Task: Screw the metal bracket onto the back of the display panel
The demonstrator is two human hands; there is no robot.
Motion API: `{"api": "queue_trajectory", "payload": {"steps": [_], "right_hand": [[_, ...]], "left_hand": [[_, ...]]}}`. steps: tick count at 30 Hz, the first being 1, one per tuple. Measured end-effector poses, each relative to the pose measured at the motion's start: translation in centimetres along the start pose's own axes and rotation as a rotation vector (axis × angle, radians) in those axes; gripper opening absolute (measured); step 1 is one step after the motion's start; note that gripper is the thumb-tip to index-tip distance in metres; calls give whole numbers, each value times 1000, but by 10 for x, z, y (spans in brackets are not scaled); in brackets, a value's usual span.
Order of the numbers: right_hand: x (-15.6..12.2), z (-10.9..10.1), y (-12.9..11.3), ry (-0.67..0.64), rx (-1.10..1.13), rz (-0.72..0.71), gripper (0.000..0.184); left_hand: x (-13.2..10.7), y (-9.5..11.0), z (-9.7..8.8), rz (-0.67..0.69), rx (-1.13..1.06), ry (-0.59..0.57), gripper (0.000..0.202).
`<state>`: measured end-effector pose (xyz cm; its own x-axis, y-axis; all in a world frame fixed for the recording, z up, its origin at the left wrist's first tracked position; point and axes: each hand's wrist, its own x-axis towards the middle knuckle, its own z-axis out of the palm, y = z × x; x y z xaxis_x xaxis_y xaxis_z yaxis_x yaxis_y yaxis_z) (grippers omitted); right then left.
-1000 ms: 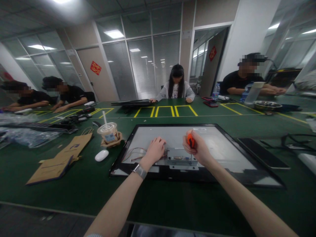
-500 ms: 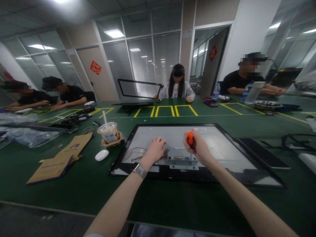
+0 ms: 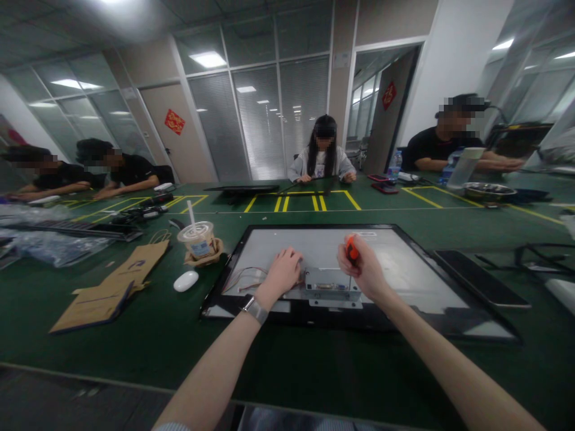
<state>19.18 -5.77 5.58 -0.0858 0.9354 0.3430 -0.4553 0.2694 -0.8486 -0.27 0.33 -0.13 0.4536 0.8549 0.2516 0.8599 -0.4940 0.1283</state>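
Observation:
A flat display panel (image 3: 415,278) with a black border lies back side up on the green table. Near its front edge sits a metal bracket box (image 3: 326,277) with connector ports facing me. My right hand (image 3: 371,272) is closed around the orange handle of a screwdriver (image 3: 352,251). Its thin shaft points down at the right end of the box; the tip is hard to make out. My left hand (image 3: 285,269) lies flat with fingers stretched, at the box's left side. Thin wires (image 3: 245,278) run over the panel beside that wrist.
Left of the panel are a white mouse (image 3: 185,281), an iced drink cup (image 3: 197,239) in a cardboard holder and a paper bag (image 3: 112,287). A dark phone-like slab (image 3: 480,278) lies to the right. Co-workers sit around the table, one person (image 3: 321,158) straight across.
My right hand has turned and shifted slightly right with the screwdriver, whose handle now tilts differently. My left hand stays put. The person across has lowered a black frame toward the table.

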Motion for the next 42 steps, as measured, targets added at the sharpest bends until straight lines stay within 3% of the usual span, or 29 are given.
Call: {"api": "queue_trajectory", "payload": {"steps": [8,16,24,34,42], "right_hand": [[3,-6,-2,6,-27,35,40],[4,-6,-15,69,36,-54,18],[1,-3,-15,60,30,-79,30],[3,-6,-13,54,-5,-101,23],[4,-8,-12,28,54,-35,26]], "left_hand": [[0,1,-1,-12,-10,-18,27],[0,2,-3,-3,-6,-15,27],[0,4,-6,-20,-11,-28,26],[0,2,-4,-7,-3,-23,26],[0,3,-5,-9,-5,-17,26]]}}
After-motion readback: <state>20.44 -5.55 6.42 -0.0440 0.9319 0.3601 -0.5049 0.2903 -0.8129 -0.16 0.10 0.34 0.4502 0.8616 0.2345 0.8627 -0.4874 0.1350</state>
